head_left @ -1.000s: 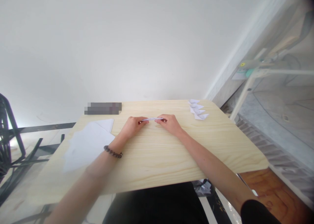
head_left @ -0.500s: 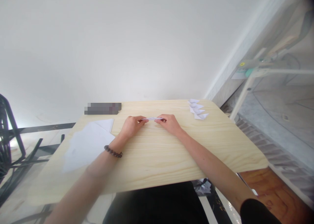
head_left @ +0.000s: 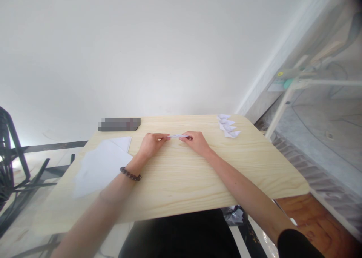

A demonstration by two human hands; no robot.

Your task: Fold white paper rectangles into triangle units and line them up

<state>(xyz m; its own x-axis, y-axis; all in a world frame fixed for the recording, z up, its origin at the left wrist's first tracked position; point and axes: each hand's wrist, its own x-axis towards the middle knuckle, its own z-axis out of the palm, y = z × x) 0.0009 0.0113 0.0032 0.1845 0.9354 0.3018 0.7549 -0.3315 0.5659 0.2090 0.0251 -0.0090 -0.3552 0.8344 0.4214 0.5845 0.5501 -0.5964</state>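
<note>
A small strip of folded white paper is stretched between my two hands, just above the middle of the wooden table. My left hand pinches its left end between thumb and fingers. The right end sits in the closed fingers of my right hand. Most of the fold is hidden by the fingertips. Several folded white paper boats, or boat-like shapes, stand in a row at the back right. To the left lies a spread of flat white paper sheets.
A blurred-out dark object rests at the table's back left. The white wall rises behind the table. A black chair stands to the left, and a white metal frame to the right.
My left fingers have shifted slightly on the paper's left end and lie straighter along it. The right hand has barely moved.
</note>
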